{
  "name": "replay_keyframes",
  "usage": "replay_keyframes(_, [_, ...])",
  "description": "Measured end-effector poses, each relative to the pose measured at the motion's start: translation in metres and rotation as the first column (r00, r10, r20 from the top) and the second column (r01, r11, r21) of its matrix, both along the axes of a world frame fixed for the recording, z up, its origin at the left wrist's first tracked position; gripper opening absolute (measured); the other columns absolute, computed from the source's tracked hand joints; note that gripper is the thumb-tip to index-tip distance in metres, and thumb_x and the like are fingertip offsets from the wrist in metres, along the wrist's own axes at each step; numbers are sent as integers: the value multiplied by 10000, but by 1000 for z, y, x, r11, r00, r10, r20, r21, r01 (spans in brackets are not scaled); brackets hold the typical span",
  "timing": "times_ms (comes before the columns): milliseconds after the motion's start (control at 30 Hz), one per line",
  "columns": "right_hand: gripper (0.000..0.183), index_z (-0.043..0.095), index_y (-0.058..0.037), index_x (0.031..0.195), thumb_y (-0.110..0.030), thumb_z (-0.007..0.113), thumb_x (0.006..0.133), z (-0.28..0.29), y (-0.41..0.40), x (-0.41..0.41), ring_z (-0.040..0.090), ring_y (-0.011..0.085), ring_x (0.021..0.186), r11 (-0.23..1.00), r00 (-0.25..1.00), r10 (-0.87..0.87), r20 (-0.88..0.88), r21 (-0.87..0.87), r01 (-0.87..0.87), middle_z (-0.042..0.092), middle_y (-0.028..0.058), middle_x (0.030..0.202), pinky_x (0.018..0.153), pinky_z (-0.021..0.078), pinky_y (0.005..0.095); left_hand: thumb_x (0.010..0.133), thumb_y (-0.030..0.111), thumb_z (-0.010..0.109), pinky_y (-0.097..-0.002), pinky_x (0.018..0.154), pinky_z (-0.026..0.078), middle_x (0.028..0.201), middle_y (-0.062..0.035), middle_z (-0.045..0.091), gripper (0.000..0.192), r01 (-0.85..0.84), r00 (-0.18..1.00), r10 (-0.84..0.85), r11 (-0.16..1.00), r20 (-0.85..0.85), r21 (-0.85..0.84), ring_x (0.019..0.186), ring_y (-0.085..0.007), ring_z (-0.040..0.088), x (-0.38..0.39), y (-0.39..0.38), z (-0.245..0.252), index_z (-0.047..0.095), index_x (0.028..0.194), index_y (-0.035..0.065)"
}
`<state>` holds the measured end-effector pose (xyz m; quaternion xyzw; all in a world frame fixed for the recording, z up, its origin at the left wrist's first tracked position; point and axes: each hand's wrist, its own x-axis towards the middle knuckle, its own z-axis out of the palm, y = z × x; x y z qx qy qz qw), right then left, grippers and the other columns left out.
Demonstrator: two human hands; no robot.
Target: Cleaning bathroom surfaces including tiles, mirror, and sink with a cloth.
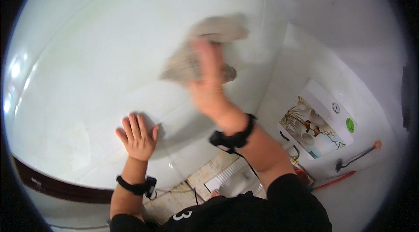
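A greyish-beige cloth (183, 63) lies spread against the pale glossy tiled wall (108, 55). My right hand (209, 81) is on the cloth, pressing it to the wall; hand and cloth are both blurred. How far the fingers grip the fabric is hard to see. Lower and to the left, my left hand (139, 138) rests flat on bare tile, fingers spread, holding nothing. Each wrist wears a black strap with a small device, and a cable trails from it.
On the adjoining wall at right hangs a white cistern (314, 120) printed with birds. A long-handled brush (356, 158) and a red stick (334, 180) are below it. The floor has a white squat toilet (237, 181). A dark brown frame (62, 184) runs along the lower left.
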<state>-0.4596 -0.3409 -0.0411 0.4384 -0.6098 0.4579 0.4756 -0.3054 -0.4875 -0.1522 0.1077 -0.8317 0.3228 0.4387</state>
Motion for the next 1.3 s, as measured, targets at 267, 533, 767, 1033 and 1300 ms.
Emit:
replay_keyframes(267, [484,498,-129,1115,-132,578,638,19,4,-66,346,358,1109,989,986,-148,-71,-9,148,428,133,1139,913,278,485,740,459,547,-551,971,99,1264,-217,336,686,37,998,-34,998,58,-44,1209,-380,252,5,-7,0,385,1190,-33])
replay_keyframes(533, [383,394,39,1159,-189,364,853,-69,84,-275,374,281,1112,871,843,-74,532,-377,315,404,155,1203,967,251,350,748,466,521,-577,963,78,1250,-252,325,709,-18,1000,20,996,17,-86,1201,-424,234,16,-23,1,356,1171,-78])
replay_keyframes(767, [480,317,-14,1249,-323,354,883,-46,117,-249,391,212,1079,677,479,534,697,-692,252,357,93,1262,901,321,299,689,462,579,-455,654,331,1058,-112,491,487,109,994,-109,994,29,-15,914,-269,466,2,-4,29,552,945,49])
replay_keyframes(1033, [443,373,-17,1221,-153,407,800,77,14,-50,249,375,1144,968,973,-229,24,115,225,345,223,1188,989,136,453,713,465,558,-423,775,333,1159,-66,470,519,109,993,-110,994,-31,-7,1057,-206,432,16,-1,34,527,1061,81])
replay_keyframes(1300, [509,407,-150,1220,-106,497,721,268,-52,41,432,325,966,982,796,89,-599,188,32,465,144,1095,834,359,424,766,424,505,-390,860,310,1223,-47,434,531,167,985,-167,986,-38,10,1109,-184,406,9,3,40,462,1169,81])
